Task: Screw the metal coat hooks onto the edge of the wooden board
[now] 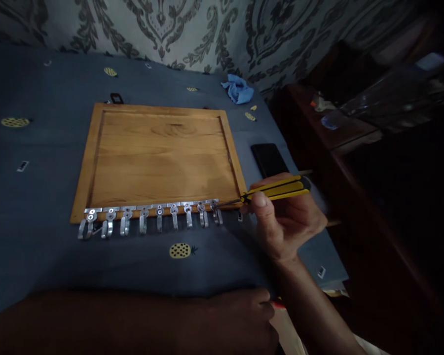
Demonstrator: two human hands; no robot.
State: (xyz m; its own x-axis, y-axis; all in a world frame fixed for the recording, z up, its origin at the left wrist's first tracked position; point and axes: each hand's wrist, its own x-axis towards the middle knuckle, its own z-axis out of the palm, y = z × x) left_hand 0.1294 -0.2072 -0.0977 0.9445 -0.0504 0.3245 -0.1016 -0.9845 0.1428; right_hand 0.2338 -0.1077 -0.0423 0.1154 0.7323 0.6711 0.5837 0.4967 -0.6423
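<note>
A yellow-and-black screwdriver (281, 188) rests in my right hand (286, 217), with the thumb pressed along its handle. Its thin shaft points left, the tip close to the rightmost metal hook on the panel's near edge; contact cannot be made out. The wooden panel (166, 158) lies flat, with a raised frame around it. Along its front edge runs a row of several silver hooks (144, 219), with screws showing on some. My left hand (249, 315) is closed low in the view, in shadow. Something red shows beside its fingers, but what they hold is hidden.
A black phone or wallet (269, 159) lies right of the panel. Farther back is a crumpled blue cloth (239, 89) on the blue pineapple-print sheet (40, 172). Dark wooden furniture (340, 133) with clear plastic on it stands at right. A patterned curtain hangs behind.
</note>
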